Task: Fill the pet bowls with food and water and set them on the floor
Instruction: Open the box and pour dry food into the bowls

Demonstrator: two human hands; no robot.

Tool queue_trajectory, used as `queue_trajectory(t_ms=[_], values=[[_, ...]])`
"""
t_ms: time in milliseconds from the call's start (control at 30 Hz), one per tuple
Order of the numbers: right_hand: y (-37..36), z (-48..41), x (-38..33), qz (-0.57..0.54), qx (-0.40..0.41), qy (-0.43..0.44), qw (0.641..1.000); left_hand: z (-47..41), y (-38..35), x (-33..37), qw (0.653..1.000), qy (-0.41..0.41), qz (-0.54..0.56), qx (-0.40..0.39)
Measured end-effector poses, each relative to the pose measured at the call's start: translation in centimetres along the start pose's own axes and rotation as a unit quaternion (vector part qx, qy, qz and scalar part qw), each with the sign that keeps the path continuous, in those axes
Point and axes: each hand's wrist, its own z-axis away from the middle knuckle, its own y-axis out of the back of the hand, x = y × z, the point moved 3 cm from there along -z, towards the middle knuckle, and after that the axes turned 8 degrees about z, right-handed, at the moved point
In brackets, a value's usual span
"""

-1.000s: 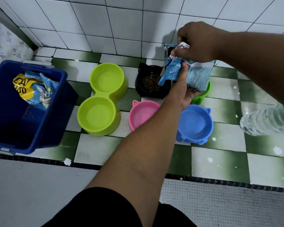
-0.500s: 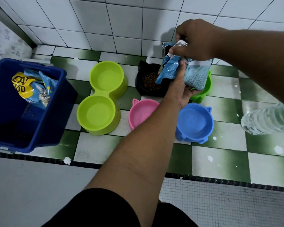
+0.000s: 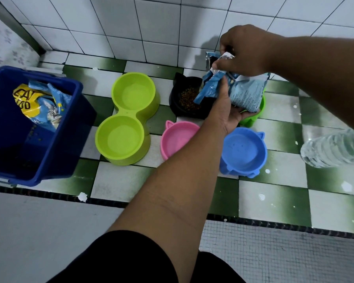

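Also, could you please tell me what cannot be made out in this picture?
Head view:
Green bowl: mostly hidden by the food pouch and left hand; contents unseen.
Pouch opening: covered by the right hand.
Water bottle: cut off by the right edge; cap unseen.
Pink bowl: partly covered by the left forearm.

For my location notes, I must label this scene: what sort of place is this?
Probably a tiled washroom or utility corner in a home: white wall tiles, a green-and-white checkered floor, and a blue bin holding a cat food bag.
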Motion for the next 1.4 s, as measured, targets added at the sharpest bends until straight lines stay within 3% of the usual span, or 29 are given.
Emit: queue_trajectory(t_ms=[433,1000,1400], values=[[0.1,1.1,0.5,-0.021,0.016,-0.018,1.000,-0.1,0.2,0.3,1.000,0.013,-0.022,0.018],[2.9,5.7,2.4,-0.113,0.090,-0.075,0.987,0.8,-1.0,2.4,0.984,-0.012,-0.175,0.042],[4.6,11.2,7.6,-0.055,0.082,-0.099,0.990,0.3,-6.4,-3.8,0.986,0.003,-0.167,-0.008]])
